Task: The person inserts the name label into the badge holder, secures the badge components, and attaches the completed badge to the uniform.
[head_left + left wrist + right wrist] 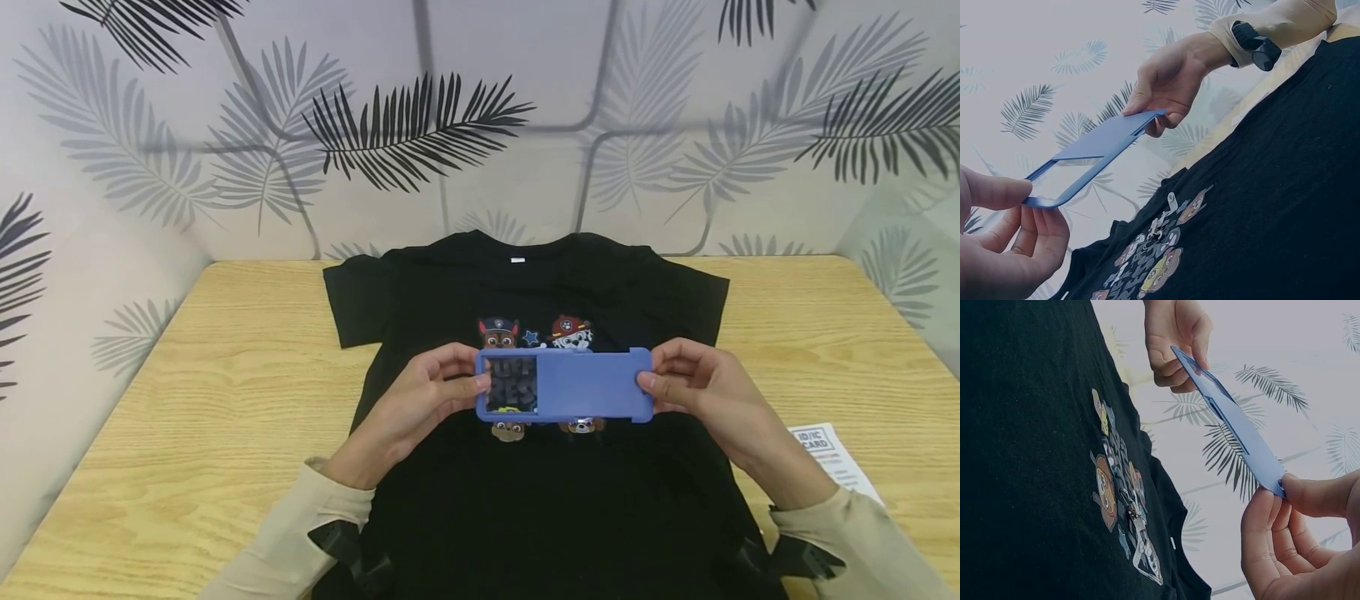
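Note:
A blue plastic card holder (592,385) is held level above a black T-shirt (525,500), with its long side across. Its left part is a see-through window, and the shirt's print shows through it. My left hand (420,400) pinches the window end between thumb and fingers. At the solid end, my right hand (712,400) pinches the holder the same way. The left wrist view shows the card holder (1100,140) edge-on and apart from the shirt. In the right wrist view, my right thumb (1319,495) presses on its corner.
The T-shirt lies spread on a wooden table (225,375), cartoon dog faces on its chest. A white paper card (840,467) printed "ID/IC CARD" lies to the right, partly behind my right forearm. A leaf-patterned wall covering (480,192) stands behind the table.

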`<action>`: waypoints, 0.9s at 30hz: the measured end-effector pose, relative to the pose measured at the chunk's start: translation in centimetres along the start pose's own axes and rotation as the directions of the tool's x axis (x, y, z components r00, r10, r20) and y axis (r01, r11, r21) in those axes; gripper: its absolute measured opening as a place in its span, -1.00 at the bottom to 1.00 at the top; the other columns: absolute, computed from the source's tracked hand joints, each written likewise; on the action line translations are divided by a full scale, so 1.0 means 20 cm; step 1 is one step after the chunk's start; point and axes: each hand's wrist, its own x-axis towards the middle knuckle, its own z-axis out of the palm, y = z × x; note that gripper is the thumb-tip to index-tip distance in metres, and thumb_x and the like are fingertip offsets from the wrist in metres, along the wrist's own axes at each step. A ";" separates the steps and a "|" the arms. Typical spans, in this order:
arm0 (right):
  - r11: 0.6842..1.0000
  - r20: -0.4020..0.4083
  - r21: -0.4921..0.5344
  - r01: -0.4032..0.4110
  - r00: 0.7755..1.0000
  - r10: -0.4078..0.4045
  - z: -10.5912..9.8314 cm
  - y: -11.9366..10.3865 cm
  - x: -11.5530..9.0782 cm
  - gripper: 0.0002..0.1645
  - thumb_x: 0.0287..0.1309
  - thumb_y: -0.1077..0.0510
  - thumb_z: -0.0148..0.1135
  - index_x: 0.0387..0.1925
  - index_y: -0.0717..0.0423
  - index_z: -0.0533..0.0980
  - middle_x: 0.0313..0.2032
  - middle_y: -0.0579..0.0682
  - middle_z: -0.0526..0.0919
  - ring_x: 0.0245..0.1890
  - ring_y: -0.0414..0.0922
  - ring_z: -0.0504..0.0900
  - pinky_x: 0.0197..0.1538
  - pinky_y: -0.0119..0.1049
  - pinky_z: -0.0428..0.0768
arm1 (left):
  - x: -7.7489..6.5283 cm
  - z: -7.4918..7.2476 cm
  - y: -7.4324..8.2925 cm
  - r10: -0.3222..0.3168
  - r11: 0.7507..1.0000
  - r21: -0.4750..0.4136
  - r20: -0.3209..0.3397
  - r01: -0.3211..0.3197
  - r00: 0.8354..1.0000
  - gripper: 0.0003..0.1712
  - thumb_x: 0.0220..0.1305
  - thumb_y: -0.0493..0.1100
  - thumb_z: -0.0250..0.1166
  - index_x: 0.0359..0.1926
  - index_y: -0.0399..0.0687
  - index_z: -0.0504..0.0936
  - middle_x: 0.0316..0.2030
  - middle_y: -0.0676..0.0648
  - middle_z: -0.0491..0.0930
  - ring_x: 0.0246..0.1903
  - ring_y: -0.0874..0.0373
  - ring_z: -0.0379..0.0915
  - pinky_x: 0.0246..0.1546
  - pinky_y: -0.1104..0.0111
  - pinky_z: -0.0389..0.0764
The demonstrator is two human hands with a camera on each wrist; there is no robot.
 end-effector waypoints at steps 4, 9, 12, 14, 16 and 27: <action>1.000 -0.001 0.002 -0.001 1.000 0.001 0.00 0.00 0.00 -0.84 0.24 0.23 0.25 -0.20 0.19 0.46 -0.33 -0.13 0.64 -0.40 -0.16 0.64 -0.23 -0.32 0.65 | 0.00 0.00 0.00 0.004 1.000 -0.002 -0.004 -0.004 1.000 -0.65 0.30 -0.39 0.17 0.06 -0.49 0.39 -0.18 -0.16 0.52 -0.19 0.08 0.49 -0.05 0.29 0.56; 1.000 0.002 0.014 -0.002 1.000 0.002 0.00 0.01 0.00 -0.86 0.24 0.24 0.25 -0.20 0.18 0.47 -0.34 -0.12 0.64 -0.40 -0.16 0.64 -0.24 -0.33 0.65 | 0.00 0.00 0.00 0.005 1.000 -0.004 -0.006 -0.005 1.000 -0.66 0.29 -0.40 0.17 0.05 -0.48 0.40 -0.17 -0.19 0.51 -0.20 0.09 0.49 -0.06 0.28 0.57; 1.000 0.004 0.019 -0.003 1.000 0.003 0.00 0.01 0.00 -0.86 0.24 0.24 0.25 -0.20 0.18 0.47 -0.34 -0.12 0.64 -0.41 -0.16 0.63 -0.24 -0.33 0.65 | 0.00 0.00 0.00 0.005 1.000 -0.004 -0.007 -0.005 1.000 -0.65 0.29 -0.40 0.17 0.06 -0.49 0.39 -0.16 -0.21 0.51 -0.20 0.09 0.49 -0.05 0.28 0.57; 1.000 0.005 0.014 -0.002 1.000 0.002 -0.01 0.00 0.00 -0.85 0.24 0.24 0.25 -0.20 0.19 0.47 -0.33 -0.12 0.64 -0.40 -0.16 0.64 -0.24 -0.33 0.65 | 0.00 0.00 0.00 0.004 1.000 -0.003 -0.008 -0.004 1.000 -0.65 0.29 -0.40 0.17 0.06 -0.50 0.38 -0.16 -0.21 0.51 -0.20 0.10 0.49 -0.05 0.28 0.57; 1.000 0.006 0.008 0.001 1.000 -0.001 -0.01 0.00 0.00 -0.83 0.24 0.24 0.24 -0.19 0.21 0.46 -0.33 -0.13 0.64 -0.40 -0.16 0.64 -0.23 -0.32 0.65 | 0.00 0.00 0.00 0.004 1.000 -0.003 -0.008 -0.004 1.000 -0.65 0.29 -0.40 0.17 0.06 -0.50 0.38 -0.16 -0.21 0.51 -0.20 0.10 0.49 -0.05 0.28 0.57; 1.000 -0.001 -0.007 0.007 1.000 -0.007 -0.01 0.00 0.00 -0.81 0.24 0.23 0.25 -0.18 0.24 0.45 -0.33 -0.12 0.64 -0.40 -0.14 0.64 -0.23 -0.31 0.65 | 0.00 0.00 0.00 0.002 1.000 -0.013 -0.008 -0.002 1.000 -0.66 0.29 -0.40 0.18 0.05 -0.49 0.39 -0.18 -0.17 0.52 -0.20 0.11 0.50 -0.05 0.28 0.56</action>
